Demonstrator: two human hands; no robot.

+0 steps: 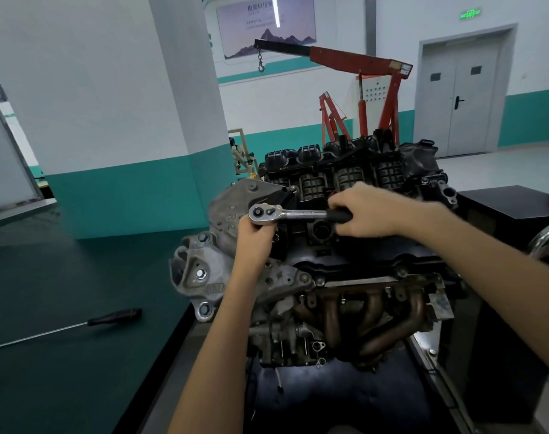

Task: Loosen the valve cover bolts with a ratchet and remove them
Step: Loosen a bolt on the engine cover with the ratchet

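A chrome ratchet (285,213) lies level over the left end of the black valve cover (345,245) on the engine. My right hand (365,211) grips its black handle. Just under the ratchet head, my left hand (254,231) curls its fingers round the socket or extension, which the hand hides. The bolt under the tool is out of sight. One small bolt head (294,188) shows at the cover's far left corner.
The engine sits on a stand, with a rusty exhaust manifold (370,317) facing me and a grey mount bracket (204,274) at its left. A long screwdriver (79,325) lies on the green bench to the left. A red engine crane (360,89) stands behind.
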